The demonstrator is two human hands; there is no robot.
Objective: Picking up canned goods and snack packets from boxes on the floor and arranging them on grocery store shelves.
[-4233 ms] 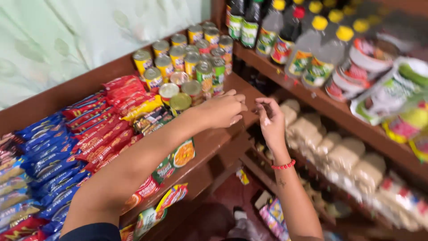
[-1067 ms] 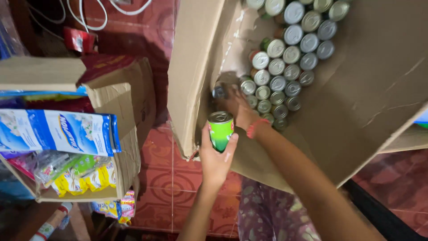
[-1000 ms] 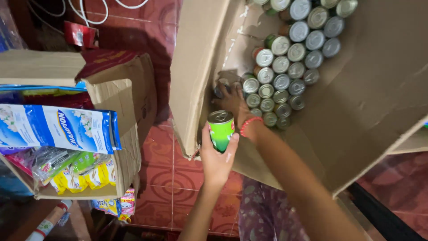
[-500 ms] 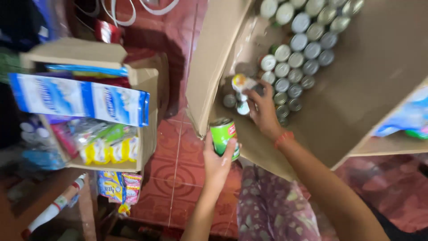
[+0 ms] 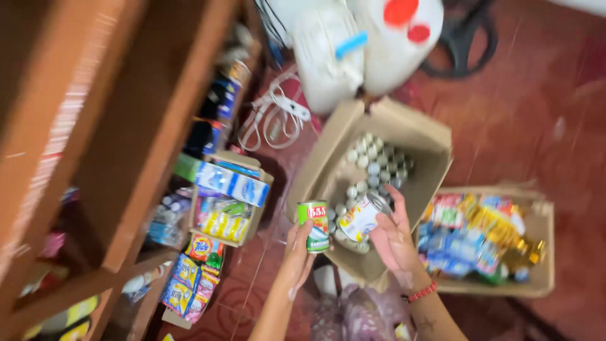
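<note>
Left hand (image 5: 297, 252) grips green can (image 5: 314, 225), upright; right hand (image 5: 396, 243) grips white can (image 5: 360, 219), tilted toward 2 o'clock; box (image 5: 423, 136) at 12 o'clock, nearer right hand.

Green can (image 5: 314, 225): metal, glossy paper label, held in the left hand (image 5: 297, 252). White can (image 5: 361, 218): metal, bright rim, glossy wrap, held in the right hand (image 5: 394, 243). Open carton (image 5: 404, 136): matt brown corrugated cardboard; cans inside show shiny metal lids. Side carton (image 5: 543, 252): same cardboard, holding glossy plastic sachets. Shelving (image 5: 126, 126): dull brown wood. Floor (image 5: 536, 107): red tile, slight sheen. Jug (image 5: 394, 44): smooth white plastic.
</note>
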